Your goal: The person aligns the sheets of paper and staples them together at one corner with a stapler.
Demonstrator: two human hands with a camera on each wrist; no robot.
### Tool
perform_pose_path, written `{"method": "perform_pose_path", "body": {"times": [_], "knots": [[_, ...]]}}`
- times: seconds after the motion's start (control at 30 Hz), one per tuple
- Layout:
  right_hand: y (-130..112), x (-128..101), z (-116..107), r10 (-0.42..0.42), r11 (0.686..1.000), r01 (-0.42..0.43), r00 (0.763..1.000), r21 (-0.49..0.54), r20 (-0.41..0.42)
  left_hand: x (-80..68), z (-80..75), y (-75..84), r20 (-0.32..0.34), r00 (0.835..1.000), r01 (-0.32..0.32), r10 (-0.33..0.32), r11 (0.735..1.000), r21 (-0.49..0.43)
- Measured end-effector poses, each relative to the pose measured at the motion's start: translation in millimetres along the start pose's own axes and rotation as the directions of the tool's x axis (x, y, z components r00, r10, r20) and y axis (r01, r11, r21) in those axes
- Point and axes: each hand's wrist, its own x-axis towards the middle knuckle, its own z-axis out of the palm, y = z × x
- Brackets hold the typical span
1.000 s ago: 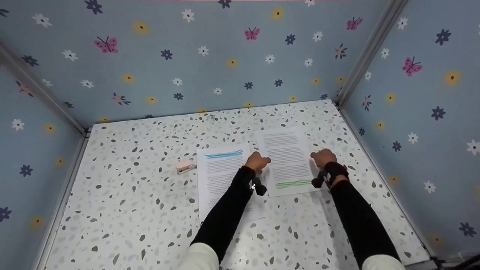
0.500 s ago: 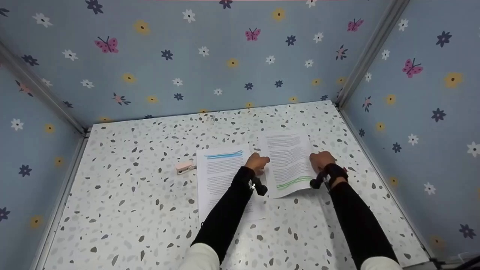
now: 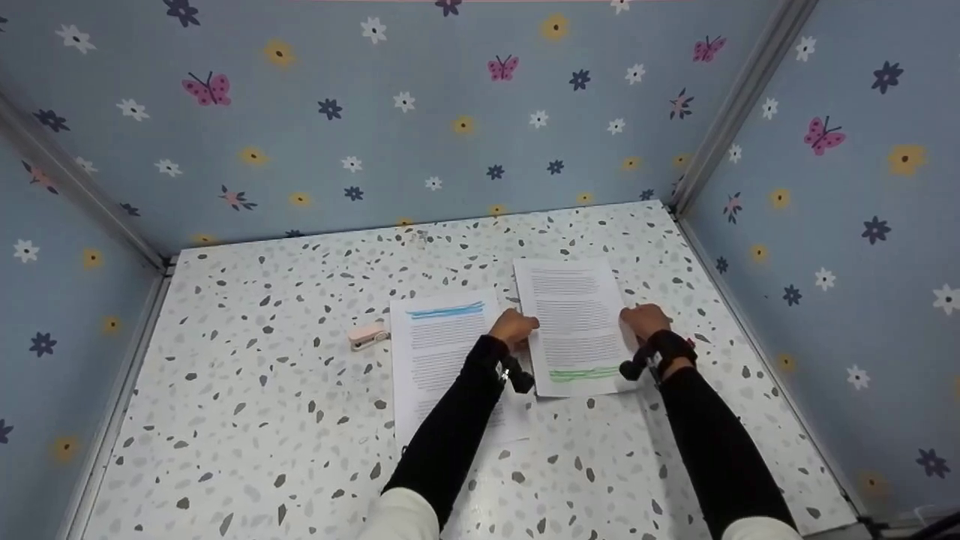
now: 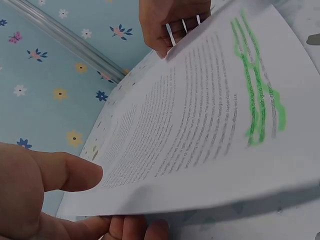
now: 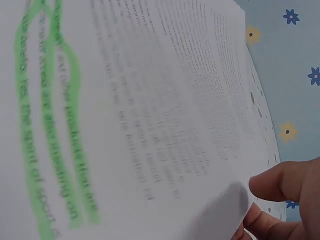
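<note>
A printed sheet of paper with green marker strokes near its bottom edge is held a little off the table between both hands. My left hand pinches its left edge; in the left wrist view the thumb lies on top and the fingers curl underneath. At the opposite edge my right hand pinches the paper, thumb above and fingers below. To the left lies another printed sheet with blue strokes across its top, partly covered by my left forearm.
A small pink stapler lies on the speckled table, beside the blue-marked sheet's left edge. Flower-patterned panels enclose the table at the back and both sides.
The green-marked sheet has come up off the table; its lower edge bowed half a second ago and now looks flatter. Both hands keep nearly the same place. The blue-marked sheet and stapler stay put.
</note>
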Motion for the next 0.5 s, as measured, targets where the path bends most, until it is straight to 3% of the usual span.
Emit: {"method": "perform_pose_path", "body": {"times": [0.03, 0.13, 0.23, 0.5], "knots": [[0.1, 0.3, 0.7, 0.054, 0.995, -0.051, 0.998, 0.091, -0.033, 0.7, 0.3, -0.5, -0.01, 1.0, -0.019, 0.019, 0.998, 0.052], [1.3, 2.5, 2.4, 0.046, 0.997, -0.043, 0.998, 0.065, -0.047, 3.0, 1.6, -1.6, -0.047, 0.995, -0.074, 0.087, 0.969, 0.236], [3.1, 4.2, 3.8, 0.009, 0.999, -0.006, 0.998, 0.049, -0.061, 0.9, 3.1, -2.4, -0.091, 0.987, -0.098, 0.135, 0.939, 0.329], [2.4, 4.6, 6.4, -0.024, 0.998, 0.028, 0.998, 0.065, -0.06, -3.9, 4.6, -3.4, -0.164, 0.973, -0.102, 0.163, 0.939, 0.329]]}}
